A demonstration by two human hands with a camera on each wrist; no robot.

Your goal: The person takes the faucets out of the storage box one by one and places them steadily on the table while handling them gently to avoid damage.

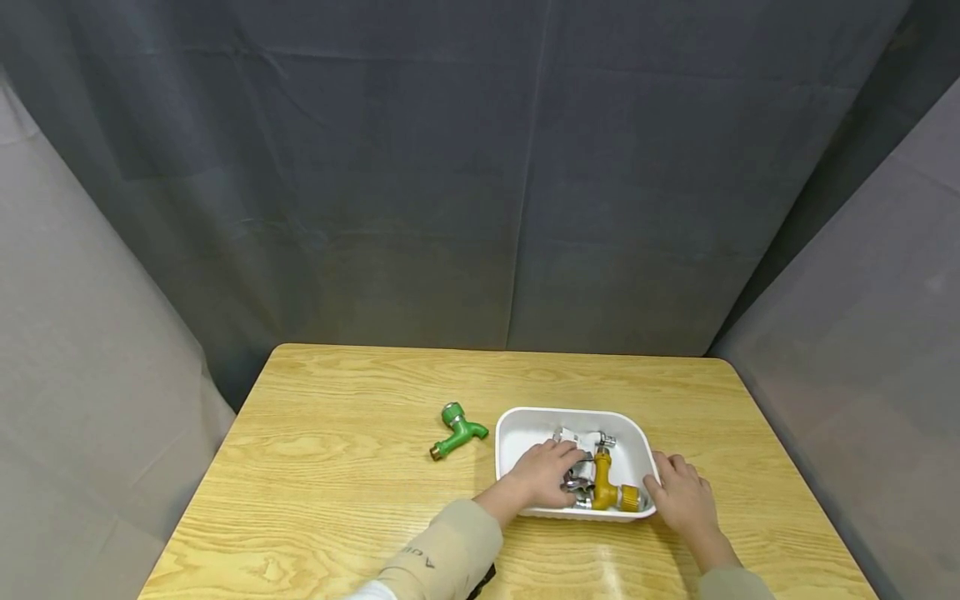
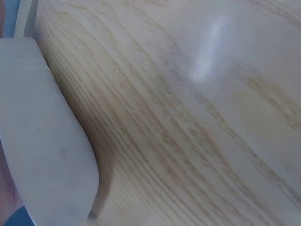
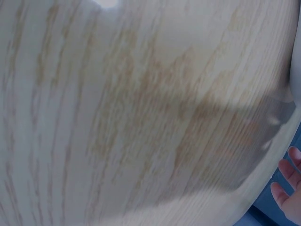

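A white plastic basin (image 1: 528,421) stands on the table. Inside it lie a yellow tap (image 1: 602,479) and several chrome fittings (image 1: 606,439). My left hand (image 1: 542,473) reaches over the basin's left side, thumb and fingers apart at a chrome tap (image 1: 576,482); the palm side is hidden. By the right rim is my right hand (image 1: 684,497), its thumb at the edge and its fingers extended outside on the table side. Left of the basin, a green tap (image 1: 459,432) with a brass threaded end lies on the table.
The wooden table (image 1: 337,467) ends at a far edge before a dark grey curtain (image 1: 420,208). Pale cloth panels rise on the left and right sides. In the left wrist view, a pale sleeve (image 2: 47,132) fills the left part above the wood.
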